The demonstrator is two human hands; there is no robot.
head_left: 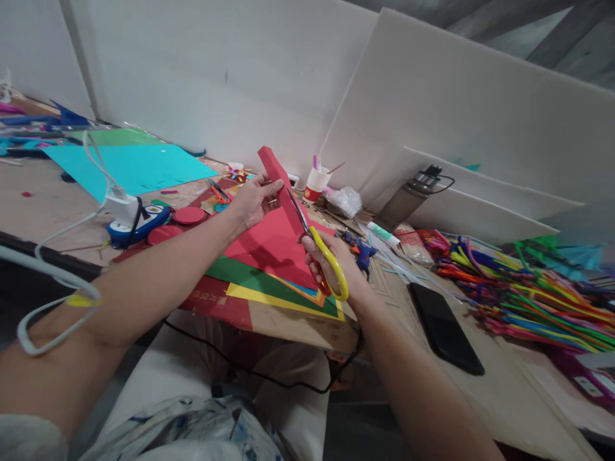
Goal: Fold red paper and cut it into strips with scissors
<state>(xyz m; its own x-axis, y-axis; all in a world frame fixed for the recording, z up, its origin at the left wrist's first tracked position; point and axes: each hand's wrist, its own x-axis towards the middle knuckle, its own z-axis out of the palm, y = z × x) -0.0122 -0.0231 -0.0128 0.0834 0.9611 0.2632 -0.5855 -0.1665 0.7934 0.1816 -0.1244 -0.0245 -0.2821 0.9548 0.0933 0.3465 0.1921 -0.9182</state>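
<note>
My left hand (257, 200) pinches a long red paper strip (273, 165) between thumb and fingers, holding it up at a tilt. In my right hand (331, 259) is a pair of scissors (337, 272) with yellow and red handles. Its metal blades lie against the strip's right side, and I cannot tell whether they are cutting into it. Below both hands, red paper (273, 253) lies on top of a stack, with a green sheet (240, 275) and a yellow sheet (259, 299) showing beneath it.
A cyan sheet (139, 168) and a blue power strip (134, 230) with a charger are on the left. A paper cup (316, 182) and a bottle (408, 198) stand behind. To the right lie a black phone (444, 330), a blue glue gun (362, 250) and colourful pipe cleaners (542, 288).
</note>
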